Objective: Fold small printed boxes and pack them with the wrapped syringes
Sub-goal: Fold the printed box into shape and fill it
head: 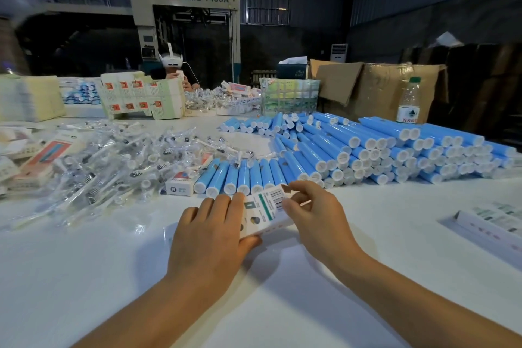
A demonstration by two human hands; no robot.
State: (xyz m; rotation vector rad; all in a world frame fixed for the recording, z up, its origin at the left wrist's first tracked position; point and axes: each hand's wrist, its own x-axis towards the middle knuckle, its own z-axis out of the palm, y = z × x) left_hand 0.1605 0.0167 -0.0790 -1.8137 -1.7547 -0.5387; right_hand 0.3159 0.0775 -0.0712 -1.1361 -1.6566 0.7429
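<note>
Both hands (210, 230) (316, 213) gripping flat glossy carton (265, 210)

You're in a factory packing hall, dim and high-walled. A big grey machine (183, 25) lettered FMZ-1450A stands at the back. Your white bench (84, 277) carries bulk stock: stacked blue tubes (367, 150), a heap of wrapped syringes (113, 161), bundles of flat printed cartons (141, 96). Brown cardboard boxes (378, 87) stand at the far right; another person (175, 70) sits opposite.
</note>
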